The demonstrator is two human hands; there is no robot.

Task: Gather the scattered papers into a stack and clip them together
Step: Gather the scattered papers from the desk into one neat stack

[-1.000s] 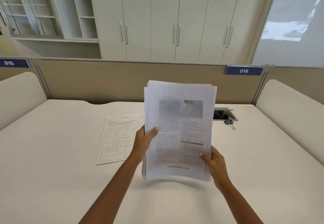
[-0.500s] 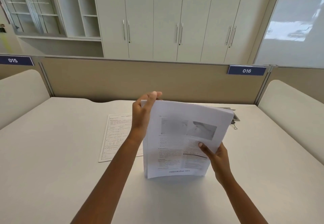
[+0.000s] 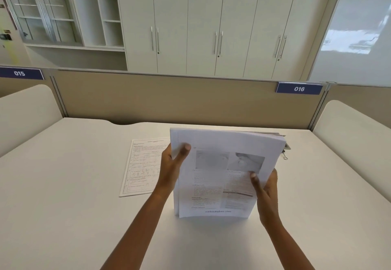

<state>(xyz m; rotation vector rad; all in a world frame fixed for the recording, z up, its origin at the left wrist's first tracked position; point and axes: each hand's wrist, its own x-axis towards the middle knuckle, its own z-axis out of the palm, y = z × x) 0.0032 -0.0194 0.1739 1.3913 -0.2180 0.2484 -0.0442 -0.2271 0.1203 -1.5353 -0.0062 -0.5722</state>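
Nearest, the thick stack of white printed paper sheets (image 3: 213,187) stands upright with its bottom edge on the pale off-white desk (image 3: 63,216), long axis vertical and its top leaning away from the person. The footer on its front page reads "mebooksfree.com"; the body text above it is too blurred to read. The left hand (image 3: 172,168) grips the stack's upper left edge, thumb across the front and fingers hidden behind. The right hand (image 3: 266,189) grips the right edge lower down, thumb likewise pressed on the page. One loose white sheet printed like a form or worksheet (image 3: 141,166) lies flat on the desk just left of the stack, partly behind the left hand. Its long axis runs away from the person with a slight tilt, so the left hand is plainly the nearer one to fetch it, and the gathering looks unfinished until it joins the stack. Farther off, a small black binder clip with wire handles (image 3: 284,156) peeks out behind the stack's upper right corner, closer to the right hand. Beyond that, the tan partition carries two blue plates reading "015" (image 3: 19,73) and "016" (image 3: 299,89).
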